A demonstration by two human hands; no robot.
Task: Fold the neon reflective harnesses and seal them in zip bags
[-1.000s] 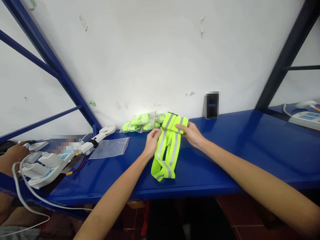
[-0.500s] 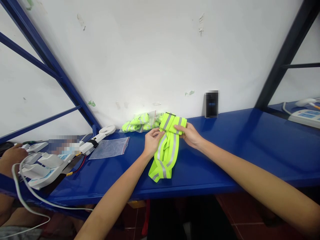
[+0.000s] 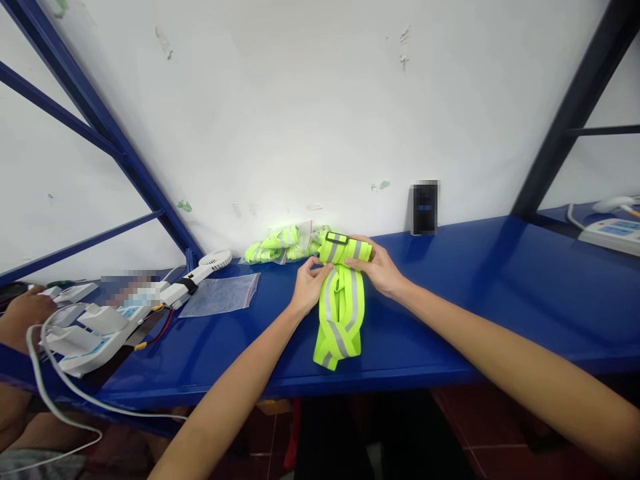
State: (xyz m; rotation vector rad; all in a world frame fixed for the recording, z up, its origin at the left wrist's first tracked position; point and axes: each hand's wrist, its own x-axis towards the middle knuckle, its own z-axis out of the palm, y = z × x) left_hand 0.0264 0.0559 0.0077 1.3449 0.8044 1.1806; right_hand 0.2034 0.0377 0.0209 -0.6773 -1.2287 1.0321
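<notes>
A neon-yellow reflective strap (image 3: 341, 313) with grey stripes is held up between my two hands over the blue table. Its upper part is folded into a wide bundle with a black buckle on top, while looped lengths hang below. My left hand (image 3: 309, 287) pinches the strap at the bundle's lower left edge. On the other side, my right hand (image 3: 379, 268) grips the bundle, thumb in front and fingers behind, partly hidden. Behind the bundle, against the wall, lie more yellow straps in clear bags (image 3: 280, 245).
An unfilled clear zip bag (image 3: 220, 295) lies left of my hands. Beyond it are a white handheld fan (image 3: 216, 260), a power strip with plugs (image 3: 95, 340) and white cables. Another person's hand (image 3: 27, 312) is at far left. A dark box (image 3: 424, 208) stands by the wall.
The folded top of the strap has rolled over, so the black buckle now faces me. The hanging loops have swung slightly right, and my right thumb sits lower on the bundle.
</notes>
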